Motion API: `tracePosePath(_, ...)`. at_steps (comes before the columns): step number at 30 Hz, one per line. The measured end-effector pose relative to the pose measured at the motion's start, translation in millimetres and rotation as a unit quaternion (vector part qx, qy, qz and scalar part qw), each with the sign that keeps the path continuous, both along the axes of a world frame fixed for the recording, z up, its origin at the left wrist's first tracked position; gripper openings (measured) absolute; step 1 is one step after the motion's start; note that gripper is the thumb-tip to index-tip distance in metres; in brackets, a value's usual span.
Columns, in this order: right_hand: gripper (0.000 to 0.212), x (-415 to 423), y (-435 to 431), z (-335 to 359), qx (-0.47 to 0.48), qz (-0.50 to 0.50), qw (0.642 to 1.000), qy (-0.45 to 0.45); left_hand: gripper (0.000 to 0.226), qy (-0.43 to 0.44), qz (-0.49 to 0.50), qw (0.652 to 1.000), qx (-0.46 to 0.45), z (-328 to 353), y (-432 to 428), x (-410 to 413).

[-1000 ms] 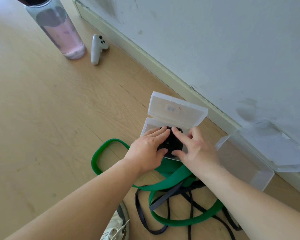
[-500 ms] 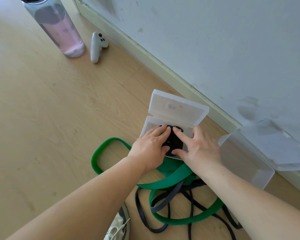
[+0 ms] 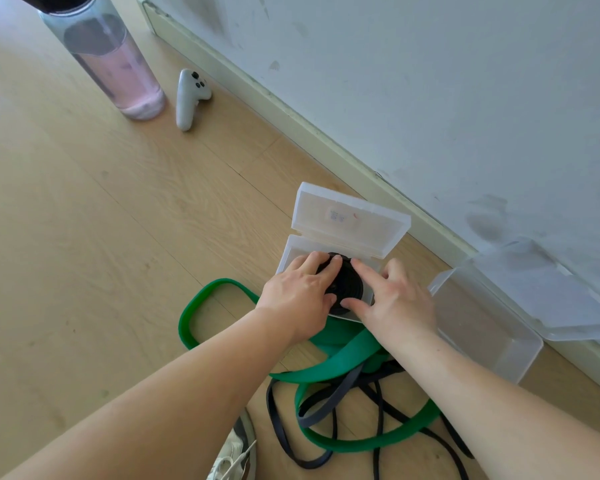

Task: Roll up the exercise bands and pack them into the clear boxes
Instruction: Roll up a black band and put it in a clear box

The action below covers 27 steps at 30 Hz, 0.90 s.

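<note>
A rolled black band [image 3: 347,285] lies inside a small clear box [image 3: 293,252] whose lid [image 3: 350,220] stands raised behind it. My left hand [image 3: 298,296] presses on the roll from the left, and my right hand [image 3: 394,301] presses on it from the right; fingertips of both rest on top of it. A wide green band [image 3: 340,358] sprawls loose on the floor under my wrists. Thin dark bands [image 3: 326,408] lie tangled over it. A bigger clear box [image 3: 520,355] stands open to the right, its lid [image 3: 561,306] leaning against the wall.
A water bottle [image 3: 115,67] with pink liquid and a white controller [image 3: 189,97] stand at the far left by the baseboard. The wall [image 3: 430,98] runs diagonally behind the boxes. A white shoe [image 3: 236,455] shows at the bottom edge.
Both hands stay on the black roll in the small box, with fingers shifting slightly over it. The view has drifted a little.
</note>
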State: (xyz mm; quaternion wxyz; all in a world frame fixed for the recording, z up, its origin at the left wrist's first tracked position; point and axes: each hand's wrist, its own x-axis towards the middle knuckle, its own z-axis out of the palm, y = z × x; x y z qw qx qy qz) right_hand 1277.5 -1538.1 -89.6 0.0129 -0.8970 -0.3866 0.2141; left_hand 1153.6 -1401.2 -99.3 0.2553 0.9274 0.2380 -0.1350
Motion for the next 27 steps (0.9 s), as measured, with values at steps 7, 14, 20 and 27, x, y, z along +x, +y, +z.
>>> tracePosePath(7, 0.073, 1.6, 3.8, -2.5, -0.052, 0.003, 0.999, -0.002, 0.076, 0.066, -0.027, 0.997, 0.015, 4.7, 1.6, 15.3)
tracePosePath(14, 0.071, 8.2, 10.0, 1.4, -0.084, 0.0, 0.996, 0.029, 0.072, 0.09, -0.046, 0.995, 0.02, 6.1, 4.5, 20.5)
tracePosePath(20, 0.075, 0.0, -0.2, 11.2, -0.023, 0.03, 0.999, -0.012, 0.054, -0.021, -0.013, 1.0, -0.017, 11.2, 6.1, -3.5)
tracePosePath(27, 0.081, -2.8, 7.6, 13.9, -0.037, 0.054, 0.997, -0.037, 0.043, -0.059, 0.041, 0.995, -0.069, 20.0, 9.0, -10.7)
